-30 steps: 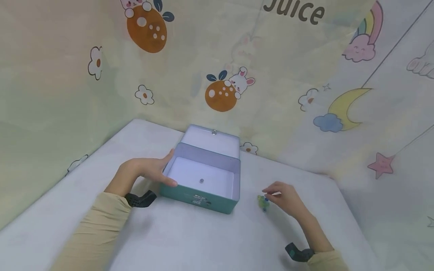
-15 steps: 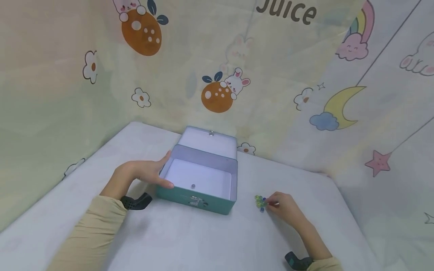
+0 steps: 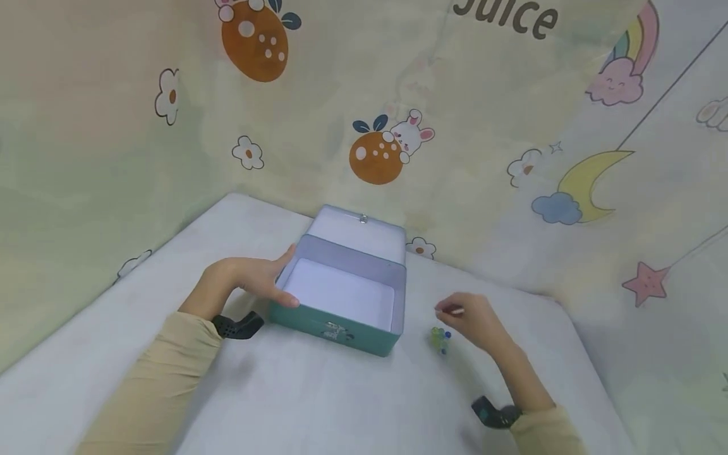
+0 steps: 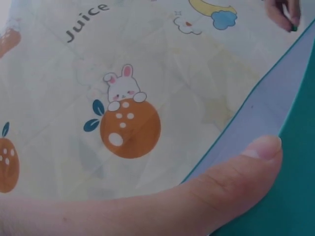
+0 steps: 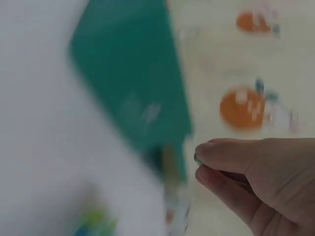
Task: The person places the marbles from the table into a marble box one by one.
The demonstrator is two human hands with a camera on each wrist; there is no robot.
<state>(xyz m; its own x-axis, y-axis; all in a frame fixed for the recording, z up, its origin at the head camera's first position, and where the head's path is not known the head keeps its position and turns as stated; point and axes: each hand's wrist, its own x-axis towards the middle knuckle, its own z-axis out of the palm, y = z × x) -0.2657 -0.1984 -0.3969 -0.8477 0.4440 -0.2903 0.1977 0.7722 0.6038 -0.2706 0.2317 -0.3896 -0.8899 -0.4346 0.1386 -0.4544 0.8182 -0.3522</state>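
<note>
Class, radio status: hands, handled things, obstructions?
Left hand grips open green rectangular tin box. Right hand pinches tiny green piece. Round green-and-blue glassy pieces beside box. No obstruction visible.

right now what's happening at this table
A person steadies an open green box with the left hand, the thumb lying over its rim. The right hand, raised to the right of the box, pinches a small green piece between thumb and finger. Close by that hand, a little cluster of green and blue pieces lies on the white table. The box's lid is open at the back.
</note>
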